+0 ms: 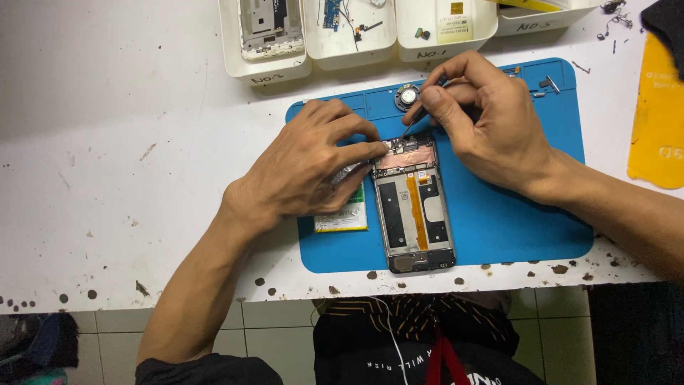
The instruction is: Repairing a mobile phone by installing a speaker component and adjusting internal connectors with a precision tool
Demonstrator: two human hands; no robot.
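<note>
Phone frame (415, 207), opened with its back off, lies lengthwise on the blue work mat (513, 214), just left of the mat's middle. A copper-coloured shield crosses its upper end, an orange flex strip runs down its centre between dark panels, and a grey block sits at its lower end.

Four white trays line the table's far edge, at twelve o'clock from the frame. The leftmost tray (263, 64) holds a pale phone shell; the second tray (349, 50) holds a small blue board and dark cable pieces; the third tray (445, 46) holds a yellow-labelled part and tiny bits; the fourth tray (534, 21) is mostly cut off.

The left hand (306, 167) presses fingertips on the frame's upper left corner, covering a flat battery (342, 217) at nine o'clock. The right hand (484, 121) pinches a thin dark tool (413, 122), tip on the frame's top edge. A round speaker part (407, 96) sits at twelve o'clock.
</note>
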